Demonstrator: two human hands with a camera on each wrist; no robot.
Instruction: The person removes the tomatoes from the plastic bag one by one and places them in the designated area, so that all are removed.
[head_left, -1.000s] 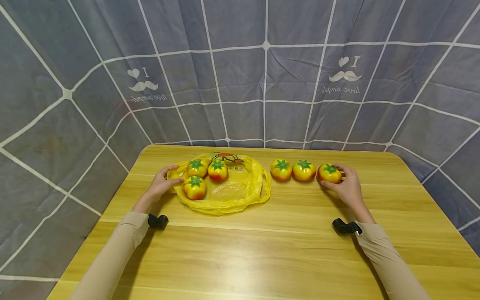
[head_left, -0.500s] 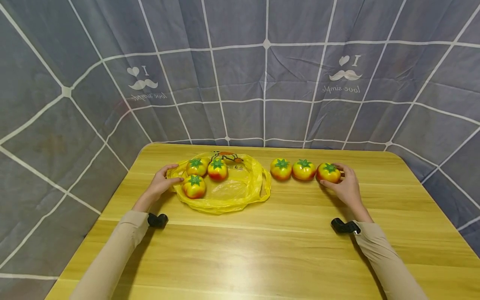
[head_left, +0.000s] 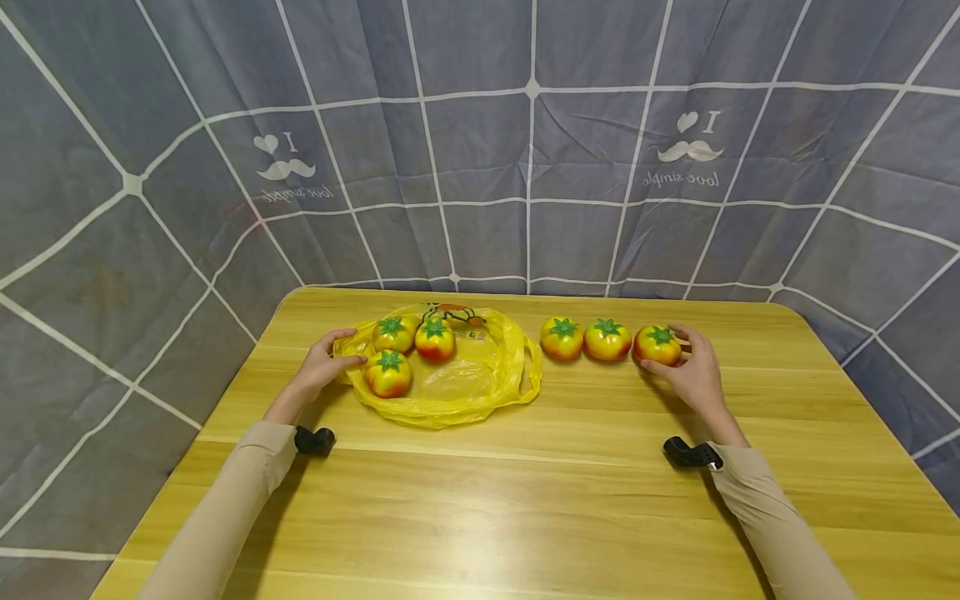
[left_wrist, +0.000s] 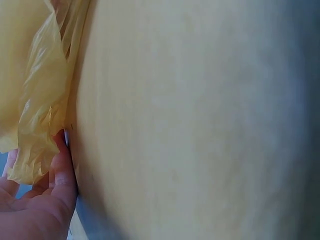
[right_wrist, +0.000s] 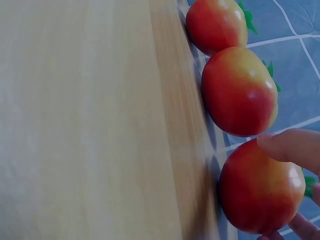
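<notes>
A yellow plastic bag [head_left: 442,414] lies spread on the left of the table. Three toy tomatoes, yellow-red with green star-shaped tops, rest in it; the nearest [head_left: 388,375] is by my left thumb. My left hand [head_left: 318,371] holds the bag's left edge; the left wrist view has the crumpled film [left_wrist: 40,105] between thumb and fingers. To the right of the bag, three more tomatoes stand in a row. My right hand [head_left: 697,375] grips the rightmost tomato [head_left: 657,346], thumb in front and fingers behind. In the right wrist view this tomato [right_wrist: 260,190] sits beside the middle one [right_wrist: 240,92].
The wooden table [head_left: 480,500] has rounded back corners. A grey curtain [head_left: 480,150] with white lines hangs behind it and along the left. The row's other two tomatoes [head_left: 562,339] stand close together between the bag and my right hand.
</notes>
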